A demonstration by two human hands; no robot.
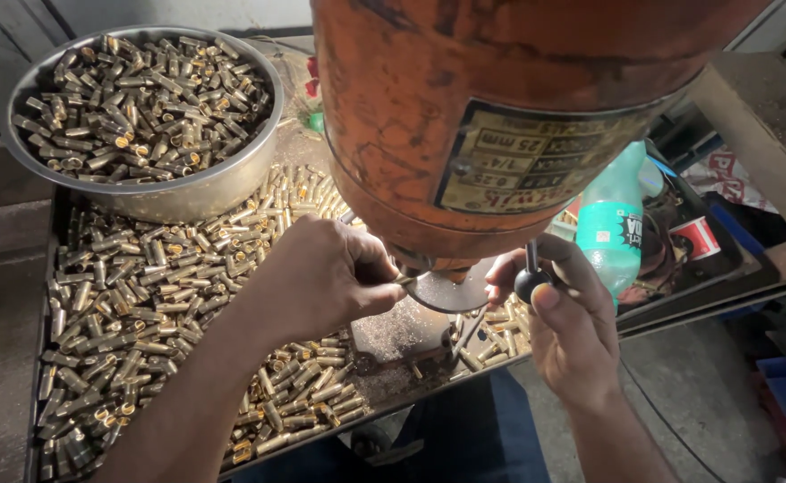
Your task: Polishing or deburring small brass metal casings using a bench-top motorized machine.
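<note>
Your left hand [321, 277] pinches one brass piece [403, 280] under the press [500, 116]; your right hand [565, 313] grips the lever knob [531, 284]. The far bowl [191, 192] is full, but many pieces [133, 304] cover the table.

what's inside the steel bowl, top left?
The steel bowl is heaped with small brass cylindrical pieces, the same kind as those spread on the tray below. The heap hides the bowl's bottom.

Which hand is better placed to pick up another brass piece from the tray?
Probably the left hand: it is above the loose brass pieces, while the right hand grips the lever's black knob.
</note>
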